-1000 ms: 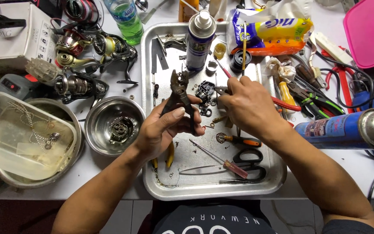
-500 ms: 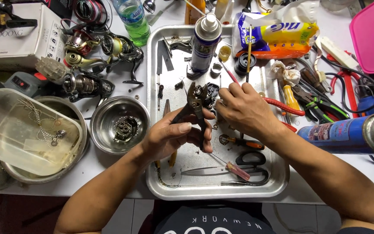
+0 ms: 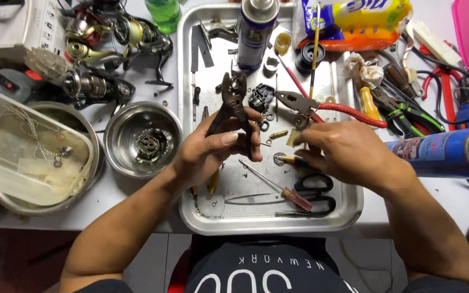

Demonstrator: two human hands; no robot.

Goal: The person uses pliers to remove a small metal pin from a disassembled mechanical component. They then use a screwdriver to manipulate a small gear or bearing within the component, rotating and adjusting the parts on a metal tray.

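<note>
My left hand (image 3: 213,154) grips the handles of dark pliers (image 3: 232,100), whose jaws point up over the steel tray (image 3: 191,211). My right hand (image 3: 348,154) hovers over the tray's right half, its fingertips pinching a small brass part (image 3: 293,138). Between the hands lie a small black reel part (image 3: 260,97), washers and a brass pin. Red-handled pliers (image 3: 302,103) lie in the tray just above my right hand. A red-handled screwdriver (image 3: 278,187) and black scissors (image 3: 313,198) lie below both hands.
A spray can (image 3: 256,27) stands at the tray's back. A steel bowl (image 3: 123,152) with a reel part and a clear plastic box (image 3: 28,146) sit left. Fishing reels (image 3: 99,38) crowd the back left. A blue gas canister (image 3: 441,152) and hand tools (image 3: 408,114) lie right.
My right hand has drawn back from the pliers' jaws, down and to the right, with the small brass part in its fingertips. My left hand keeps hold of the dark pliers.
</note>
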